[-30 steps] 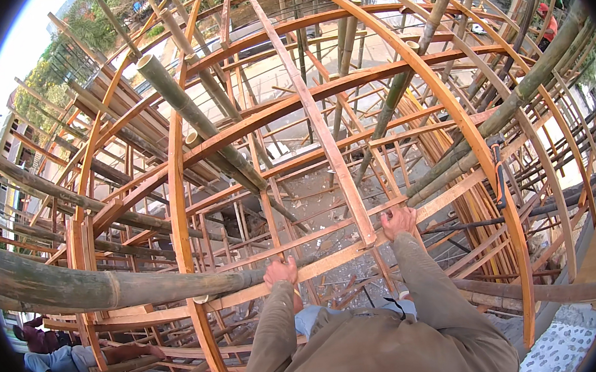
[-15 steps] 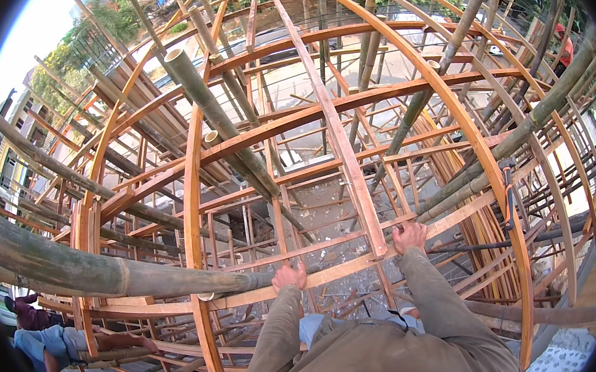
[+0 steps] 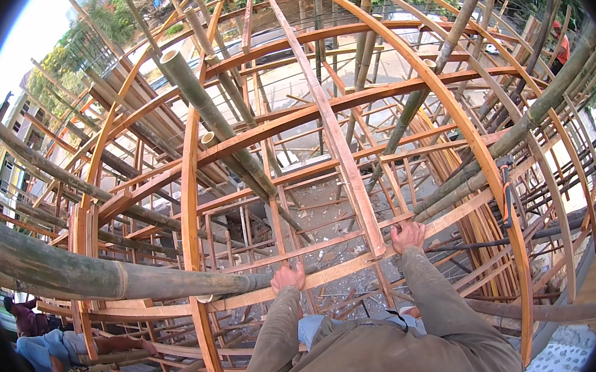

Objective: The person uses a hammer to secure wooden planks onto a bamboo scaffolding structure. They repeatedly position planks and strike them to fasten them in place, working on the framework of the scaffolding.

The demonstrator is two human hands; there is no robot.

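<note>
Clearly both hands grip the same horizontal wooden slat (image 3: 334,271) of the curved lattice frame (image 3: 194,216): the left hand (image 3: 288,277) sits on it near the thick bamboo pole (image 3: 107,277), the right hand (image 3: 408,236) where the slat crosses the upright slat (image 3: 341,154). Fingers of both hands curl over the slat's far edge, wrapped tight on the wood. To hold well here, I would keep the weight spread evenly across both hands, grip close to the crossings where the slat looks stiffest, and avoid pulling sideways on the thin wood. Another person (image 3: 50,346) crouches far below at the lower left.
</note>
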